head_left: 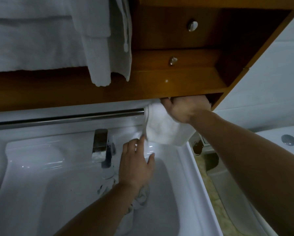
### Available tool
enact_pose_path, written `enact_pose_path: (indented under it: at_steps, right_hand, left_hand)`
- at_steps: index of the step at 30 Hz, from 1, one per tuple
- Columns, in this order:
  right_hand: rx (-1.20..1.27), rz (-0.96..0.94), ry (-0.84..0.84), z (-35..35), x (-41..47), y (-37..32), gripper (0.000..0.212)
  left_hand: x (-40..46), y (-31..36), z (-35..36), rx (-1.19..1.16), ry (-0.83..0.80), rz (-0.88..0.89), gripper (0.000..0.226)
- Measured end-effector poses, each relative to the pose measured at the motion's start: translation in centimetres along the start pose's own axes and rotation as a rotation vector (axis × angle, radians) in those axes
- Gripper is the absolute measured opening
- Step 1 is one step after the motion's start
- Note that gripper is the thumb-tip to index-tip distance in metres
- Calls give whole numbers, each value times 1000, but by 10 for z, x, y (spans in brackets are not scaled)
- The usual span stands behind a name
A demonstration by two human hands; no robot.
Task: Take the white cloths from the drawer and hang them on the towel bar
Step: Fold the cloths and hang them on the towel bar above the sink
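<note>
Two hands are showing in the head view, and parts of both are hard to read. The right hand (185, 108) is reaching up under the wooden cabinet (108, 89), its fingertips hidden in the dark gap beneath the cabinet's lower edge, so how far its fingers are curling there cannot be told; its thumb and palm are pressing against the top of the white cloth (165, 128), which looks gripped at that upper end. The cloth is draping over the right end of the towel bar (66, 117), hiding where the bar ends, and is hanging down toward the sink (40, 167) with its long side running top to bottom. The bar itself is lying nearly level, running left to right below the cabinet, its left end cut off by the frame edge. The left hand (136, 164) is blurring with motion, fingers straight and spread, its fingertips touching or nearly touching the cloth's lower left edge; whether there is contact cannot be told. A second crumpled white cloth (139, 198) is partly showing under the left wrist, down in the basin, mostly covered by the forearm. Beside the left hand a chrome faucet (100, 145) is standing. White towels (40, 40) are hanging at the upper left, cut off at the top.
</note>
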State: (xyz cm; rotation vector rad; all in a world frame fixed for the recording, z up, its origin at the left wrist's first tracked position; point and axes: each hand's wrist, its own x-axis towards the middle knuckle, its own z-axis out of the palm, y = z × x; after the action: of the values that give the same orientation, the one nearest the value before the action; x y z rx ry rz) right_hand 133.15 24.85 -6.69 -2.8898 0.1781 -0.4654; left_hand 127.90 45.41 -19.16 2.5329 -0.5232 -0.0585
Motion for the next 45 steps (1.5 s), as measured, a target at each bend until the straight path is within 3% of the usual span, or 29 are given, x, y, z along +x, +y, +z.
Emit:
enact_pose_path:
  at_steps: [3,7,10,16,19,25,29,36,45]
  right_hand:
    - [-32,-13,17,1,0,1,51]
    - [-12,-23,25,0,-2,1,52]
    - [-19,-43,31,-1,-2,1,52]
    - [-50,-32,-1,2,-3,2,55]
    - [-83,-42,14,0,-3,1,56]
    - [-106,-38,-30,0,-3,1,60]
    - [-104,-39,-23,-1,-3,-1,61]
    - [-119,-23,-26,2,-2,0,66]
    - [-103,-16,-44,2,-1,1,70]
  left_hand:
    - [28,5,0,-80,71,-163,63]
    - [40,14,11,-58,104,43,33]
    - [37,23,16,-212,137,-70,17]
    - [33,15,27,-177,76,-322,38]
    - [30,17,24,-258,104,-349,51]
    - [3,6,29,-246,130,-337,21]
    - [2,-3,24,-239,185,-340,20]
    - [-13,-20,23,-125,281,-104,5]
    - [-2,-21,25,-136,161,-229,20]
